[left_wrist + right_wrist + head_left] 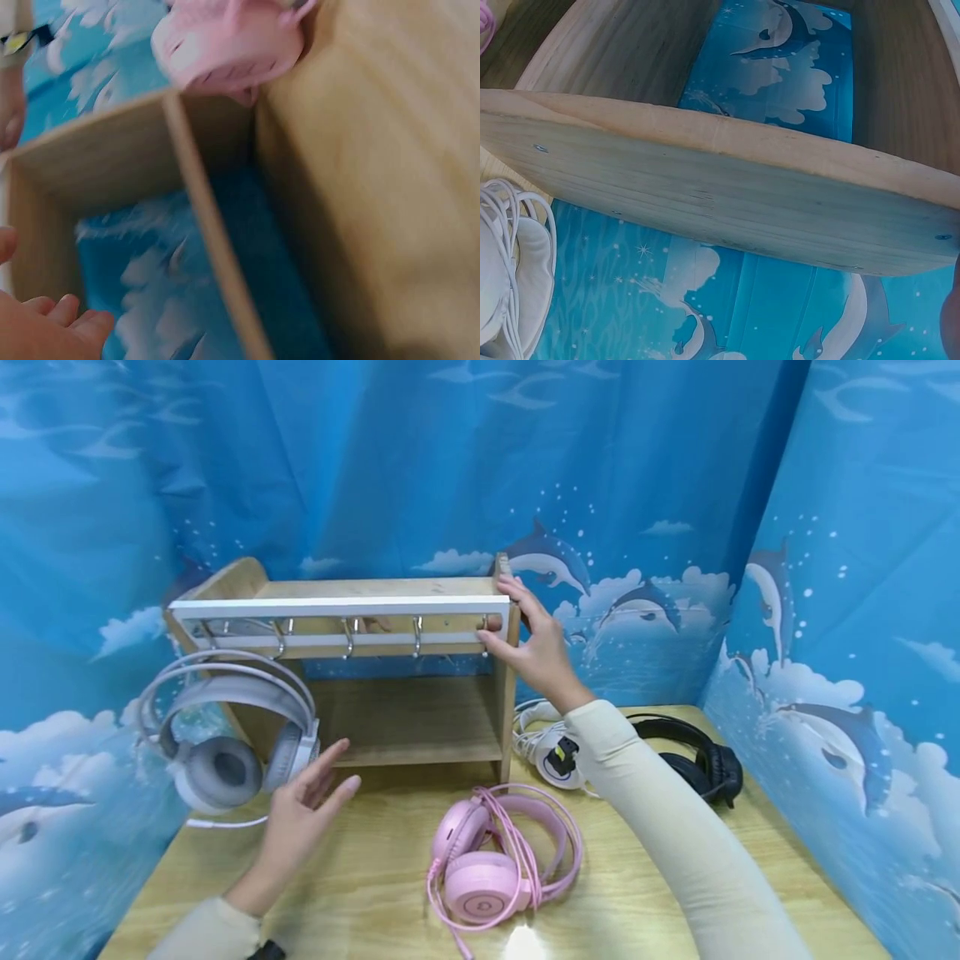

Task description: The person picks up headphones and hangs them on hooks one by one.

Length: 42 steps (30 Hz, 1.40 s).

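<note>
A wooden shelf rack (405, 752) stands at the back of the table, with a hook rail (330, 642) along its upper front. My right hand (536, 647) grips the rack's upper right corner, thumb on the front of the rail and fingers over the side panel. From the leftmost hook hangs a white and grey headset (240, 693), its ear cups low and its microphone boom pointing left. My left hand (300, 818) is just right of the lower ear cup, fingers extended and nothing in them. In the left wrist view, those fingers (64, 319) show before the rack's compartments.
A pink headset (483, 881) with its cord wound round it lies on the table (360, 877) before the rack. Right of the rack are a white headset (551, 752) with coiled cable and a black headset (701, 760). Blue dolphin-print curtains (420, 468) surround the table.
</note>
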Available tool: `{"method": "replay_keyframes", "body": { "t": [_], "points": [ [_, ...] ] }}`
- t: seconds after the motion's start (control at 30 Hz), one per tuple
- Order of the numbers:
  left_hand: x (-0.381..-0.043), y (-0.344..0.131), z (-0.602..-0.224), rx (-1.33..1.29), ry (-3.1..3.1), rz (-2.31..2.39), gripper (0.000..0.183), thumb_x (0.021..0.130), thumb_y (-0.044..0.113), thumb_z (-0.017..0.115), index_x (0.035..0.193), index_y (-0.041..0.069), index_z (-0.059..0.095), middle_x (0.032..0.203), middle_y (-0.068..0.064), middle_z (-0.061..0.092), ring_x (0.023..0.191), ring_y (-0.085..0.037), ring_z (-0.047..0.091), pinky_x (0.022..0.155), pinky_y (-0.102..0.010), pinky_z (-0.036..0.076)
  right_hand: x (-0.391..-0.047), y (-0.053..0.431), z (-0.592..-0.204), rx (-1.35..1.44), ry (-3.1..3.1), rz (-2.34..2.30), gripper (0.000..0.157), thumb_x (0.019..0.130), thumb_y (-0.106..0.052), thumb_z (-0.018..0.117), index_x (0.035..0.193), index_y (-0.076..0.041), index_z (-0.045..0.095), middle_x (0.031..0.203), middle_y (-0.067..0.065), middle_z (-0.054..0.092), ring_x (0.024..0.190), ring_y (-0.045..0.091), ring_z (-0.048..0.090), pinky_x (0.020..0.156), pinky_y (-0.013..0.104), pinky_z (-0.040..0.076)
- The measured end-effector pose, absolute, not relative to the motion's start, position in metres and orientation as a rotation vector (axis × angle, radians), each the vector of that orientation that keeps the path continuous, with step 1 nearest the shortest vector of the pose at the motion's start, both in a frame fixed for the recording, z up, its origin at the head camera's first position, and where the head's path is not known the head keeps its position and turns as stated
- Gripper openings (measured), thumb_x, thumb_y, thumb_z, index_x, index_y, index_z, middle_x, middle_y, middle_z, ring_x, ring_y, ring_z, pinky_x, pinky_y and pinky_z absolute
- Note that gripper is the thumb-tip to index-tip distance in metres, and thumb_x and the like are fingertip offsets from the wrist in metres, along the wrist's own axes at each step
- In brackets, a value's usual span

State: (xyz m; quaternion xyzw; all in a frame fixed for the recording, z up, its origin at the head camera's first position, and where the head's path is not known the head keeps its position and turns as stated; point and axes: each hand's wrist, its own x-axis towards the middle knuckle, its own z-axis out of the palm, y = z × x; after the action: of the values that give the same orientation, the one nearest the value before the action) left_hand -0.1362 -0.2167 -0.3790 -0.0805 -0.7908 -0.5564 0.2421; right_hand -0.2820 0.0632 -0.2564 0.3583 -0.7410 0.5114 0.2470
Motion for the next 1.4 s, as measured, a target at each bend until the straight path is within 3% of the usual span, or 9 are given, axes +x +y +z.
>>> {"method": "replay_keyframes", "body": {
  "t": [0.1,0.23,0.5,0.7,0.83,0.93,1.1,1.4],
  "points": [
    [-0.142,-0.202,-0.399,-0.251,-2.248,-1.554,0.055,0.084,0.0,0.07,0.134,-0.007,0.049,0.137,-0.022,0.049,0.127,-0.014,0.047,0.097,-0.015,0.037,-0.282,0.063,-0.257,0.979,-2.023,1.393,0.06,0.085,-0.003,0.071,0.138,0.006,0.043,0.149,0.021,0.035,0.143,0.028,0.023,0.111,0.042,0.029],
    [-0.15,-0.184,-0.422,-0.224,-2.359,-1.61,0.059,0.083,0.005,0.073,0.135,-0.005,0.048,0.139,-0.02,0.048,0.129,-0.031,0.044,0.1,-0.026,0.036,-0.283,0.063,-0.258,0.974,-2.022,1.395,0.06,0.085,-0.004,0.071,0.137,0.005,0.044,0.149,0.019,0.036,0.144,0.022,0.022,0.112,0.041,0.029],
    [-0.161,-0.153,-0.455,-0.177,-2.483,-1.735,0.065,0.081,0.012,0.076,0.138,0.001,0.047,0.142,-0.019,0.045,0.132,-0.039,0.041,0.105,-0.042,0.033,-0.284,0.061,-0.257,0.991,-2.003,1.396,0.058,0.085,-0.002,0.071,0.136,0.007,0.044,0.148,0.021,0.037,0.143,0.03,0.024,0.112,0.042,0.028],
    [-0.169,-0.136,-0.465,-0.232,-2.545,-1.764,0.067,0.076,0.009,0.079,0.135,-0.002,0.05,0.138,-0.023,0.049,0.129,-0.043,0.043,0.104,-0.05,0.034,-0.283,0.06,-0.257,0.975,-2.006,1.398,0.058,0.085,-0.003,0.071,0.136,0.005,0.045,0.149,0.017,0.037,0.144,0.021,0.022,0.112,0.039,0.029],
    [-0.171,-0.13,-0.467,-0.25,-2.565,-1.831,0.07,0.074,0.009,0.08,0.134,-0.006,0.049,0.132,-0.028,0.052,0.117,-0.043,0.054,0.096,-0.045,0.046,-0.283,0.06,-0.258,0.977,-1.992,1.403,0.058,0.085,-0.003,0.071,0.136,0.005,0.045,0.149,0.019,0.036,0.144,0.021,0.022,0.111,0.041,0.03],
    [-0.17,-0.125,-0.466,-0.223,-2.633,-1.808,0.076,0.073,0.016,0.082,0.135,-0.008,0.046,0.126,-0.031,0.055,0.103,-0.037,0.062,0.083,-0.036,0.054,-0.284,0.06,-0.259,0.979,-1.982,1.406,0.058,0.084,-0.002,0.071,0.136,0.005,0.045,0.148,0.021,0.036,0.144,0.021,0.022,0.111,0.044,0.03],
    [-0.169,-0.119,-0.466,-0.119,-2.707,-1.679,0.08,0.071,0.023,0.084,0.136,-0.007,0.047,0.121,-0.03,0.058,0.097,-0.031,0.064,0.078,-0.034,0.055,-0.284,0.061,-0.259,0.98,-1.986,1.4,0.058,0.084,-0.002,0.071,0.135,0.006,0.046,0.148,0.02,0.037,0.143,0.025,0.024,0.11,0.043,0.031],
    [-0.168,-0.115,-0.472,-0.02,-2.627,-1.688,0.066,0.072,0.009,0.079,0.129,-0.011,0.052,0.111,-0.027,0.064,0.092,-0.03,0.066,0.075,-0.031,0.056,-0.284,0.062,-0.258,0.973,-2.006,1.39,0.058,0.084,-0.002,0.071,0.136,0.005,0.046,0.149,0.017,0.037,0.141,0.03,0.028,0.11,0.038,0.032]
  ]
}}
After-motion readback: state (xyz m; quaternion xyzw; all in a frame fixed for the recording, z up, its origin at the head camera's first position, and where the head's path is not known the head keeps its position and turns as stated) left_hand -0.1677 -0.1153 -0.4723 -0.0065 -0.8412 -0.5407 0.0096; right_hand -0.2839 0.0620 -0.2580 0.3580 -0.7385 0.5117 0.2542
